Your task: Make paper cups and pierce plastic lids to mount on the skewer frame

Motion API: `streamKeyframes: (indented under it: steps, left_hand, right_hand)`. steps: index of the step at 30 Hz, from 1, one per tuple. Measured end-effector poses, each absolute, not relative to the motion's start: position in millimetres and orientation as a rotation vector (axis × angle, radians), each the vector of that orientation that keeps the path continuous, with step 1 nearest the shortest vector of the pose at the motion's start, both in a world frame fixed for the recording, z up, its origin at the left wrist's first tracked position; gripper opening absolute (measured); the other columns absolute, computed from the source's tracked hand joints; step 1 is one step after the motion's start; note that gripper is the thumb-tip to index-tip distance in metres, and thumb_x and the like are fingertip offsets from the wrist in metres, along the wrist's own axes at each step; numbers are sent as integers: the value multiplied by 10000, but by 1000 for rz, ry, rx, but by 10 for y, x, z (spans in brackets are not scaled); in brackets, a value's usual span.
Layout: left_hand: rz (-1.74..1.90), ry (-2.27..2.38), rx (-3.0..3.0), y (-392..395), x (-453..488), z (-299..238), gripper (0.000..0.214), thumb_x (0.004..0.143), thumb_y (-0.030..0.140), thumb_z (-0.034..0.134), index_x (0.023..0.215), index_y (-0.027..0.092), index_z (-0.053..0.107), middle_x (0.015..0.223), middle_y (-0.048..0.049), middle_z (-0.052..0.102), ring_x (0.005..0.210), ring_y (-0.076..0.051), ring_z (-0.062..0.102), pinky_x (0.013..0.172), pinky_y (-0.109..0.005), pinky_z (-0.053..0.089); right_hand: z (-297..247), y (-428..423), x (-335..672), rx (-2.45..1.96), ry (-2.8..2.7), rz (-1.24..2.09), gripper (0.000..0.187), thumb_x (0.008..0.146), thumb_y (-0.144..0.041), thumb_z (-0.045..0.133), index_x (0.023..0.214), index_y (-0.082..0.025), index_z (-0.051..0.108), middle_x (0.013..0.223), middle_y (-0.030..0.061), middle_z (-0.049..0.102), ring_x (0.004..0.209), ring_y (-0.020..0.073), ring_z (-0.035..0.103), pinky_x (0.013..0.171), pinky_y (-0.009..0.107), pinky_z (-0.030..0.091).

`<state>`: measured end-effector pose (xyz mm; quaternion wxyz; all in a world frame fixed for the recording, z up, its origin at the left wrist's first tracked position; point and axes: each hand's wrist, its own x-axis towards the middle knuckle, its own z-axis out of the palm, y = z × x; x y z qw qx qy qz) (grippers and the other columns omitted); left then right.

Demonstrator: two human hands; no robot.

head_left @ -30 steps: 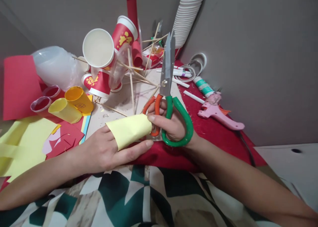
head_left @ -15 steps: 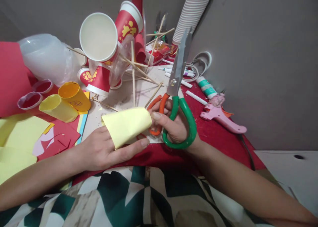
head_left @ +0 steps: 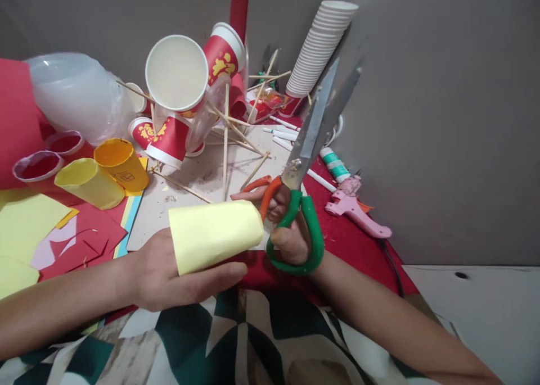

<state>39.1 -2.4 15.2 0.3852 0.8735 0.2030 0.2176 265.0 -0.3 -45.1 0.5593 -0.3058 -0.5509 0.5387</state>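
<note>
A pale yellow paper tube (head_left: 217, 230) sits over the fingers of my left hand (head_left: 158, 275), which hold it up from inside. The left thumb stretches along beneath the tube, and the other fingers are hidden in it. In my right hand (head_left: 291, 236) is a pair of scissors (head_left: 301, 160) with one green and one orange handle. My right thumb is through the green loop, the fingers are at the orange one. The blades point up and away, slightly parted. The orange handle is close by the tube's right end; whether they touch I cannot tell.
Paper cups (head_left: 177, 73), wooden sticks (head_left: 226, 143) and a plastic bag (head_left: 84, 93) crowd the back. Yellow (head_left: 90, 185) and orange (head_left: 122, 166) paper cups stand left, near paper scraps (head_left: 90, 241). A cup stack (head_left: 320, 48) leans right, behind a pink glue gun (head_left: 356, 208).
The scissor blades have parted a little. The yellow tube has turned more level and the left thumb has moved away from it. The whole view has shifted slightly.
</note>
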Motion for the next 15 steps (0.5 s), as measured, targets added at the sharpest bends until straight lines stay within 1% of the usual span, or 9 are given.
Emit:
streamKeyframes:
  steps: [2,5,7,9,11,13,15]
  left_hand:
    - [578,577,2079,-62,385,112,412,991,243,584,1400,272,622,1438,-4,646,1330,-190,606,1193,-239,394]
    - [735,589,1987,-117,370,13,402,948,203,654,1331,319,691,1420,-18,656,1290,-237,644,1188,-341,423]
    - [870,551,2002,-129,351,-51,459,875,146,737,1278,363,722,1388,-21,672,1285,-273,648,1195,-417,416]
    - [918,476,2056,-121,320,-106,576,824,90,772,1312,385,695,1404,-30,660,1315,-293,625,1195,-450,412]
    - [968,425,2143,-112,280,-154,711,818,37,741,1420,389,601,1401,-45,668,1296,-276,640,1152,-421,466]
    - [1156,477,2163,-118,247,-183,795,796,17,737,1479,369,534,1361,-60,694,1244,-251,672,1087,-366,526]
    - [1395,573,2018,-138,238,-166,774,766,38,774,1445,342,562,1325,-55,703,1211,-234,684,1063,-341,550]
  right_hand:
    - [-469,-4,2657,-697,-1342,1274,665,646,-673,852,1149,-277,671,1177,91,726,1032,305,730,861,461,628]
    - [-525,-12,2660,-679,-1379,1283,563,713,-507,874,1187,-308,645,1223,75,707,1051,286,723,896,465,619]
    - [-568,-10,2663,-686,-1392,1293,510,742,-431,868,1179,-313,632,1221,67,707,1062,272,719,912,452,612]
    - [-592,5,2669,-698,-1391,1285,506,734,-434,871,1156,-308,622,1183,62,717,1030,263,728,873,427,620]
    - [-584,32,2676,-727,-1371,1249,533,703,-493,878,1119,-293,611,1137,65,725,983,265,738,804,404,631]
    - [-545,64,2684,-776,-1347,1192,560,679,-554,874,1083,-279,599,1090,70,724,944,270,744,759,395,636]
    - [-493,90,2691,-814,-1329,1131,566,673,-585,866,1059,-275,590,1059,69,718,933,271,744,770,401,640]
